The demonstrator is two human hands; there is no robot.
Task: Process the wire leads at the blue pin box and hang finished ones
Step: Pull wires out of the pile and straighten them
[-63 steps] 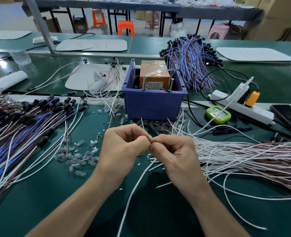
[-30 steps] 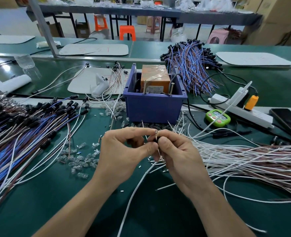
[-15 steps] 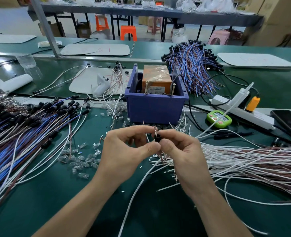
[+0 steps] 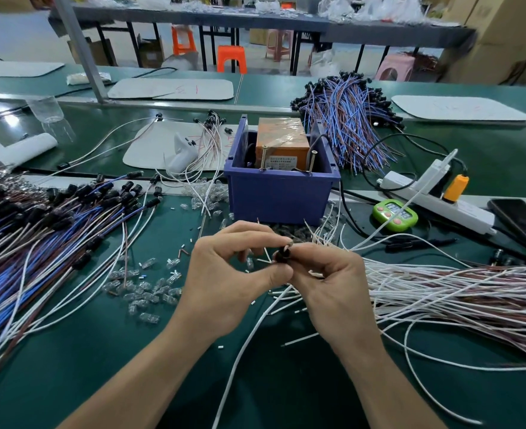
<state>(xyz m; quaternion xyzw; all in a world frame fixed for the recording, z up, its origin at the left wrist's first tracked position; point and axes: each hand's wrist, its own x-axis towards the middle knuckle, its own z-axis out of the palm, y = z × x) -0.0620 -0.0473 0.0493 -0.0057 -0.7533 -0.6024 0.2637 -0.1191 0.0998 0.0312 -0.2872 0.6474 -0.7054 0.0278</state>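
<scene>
Lead: white lead (image 4: 245,333), upper end pinched between both hands just in front of the blue pin box (image 4: 282,195), the rest trailing toward the near table edge.
Cap: small black cap (image 4: 282,254) at the lead's tip, between the fingertips, just before the box's front wall.
Left hand: left hand (image 4: 224,286) in front of the box, slightly left; thumb and forefinger curled, pinching the black cap.
Right hand: right hand (image 4: 329,287) in front of the box, slightly right; thumb and forefinger nipping the same cap, other fingers curled.
Box: upright on the green table (image 4: 70,382), holding an orange block (image 4: 282,139); two screws (image 4: 264,156) standing at its front rim.
Loose parts: clear LEDs (image 4: 150,287) scattered left of and in front of the box.
Left pile: blue and brown capped leads (image 4: 39,230), well left of the box.
Right pile: white and brown leads (image 4: 441,292), right of and in front of the box.
Behind: blue wire bundle (image 4: 348,125), behind the box's right corner.
Right side: green timer (image 4: 394,213) near the box, white power strip (image 4: 435,201) beyond it.
</scene>
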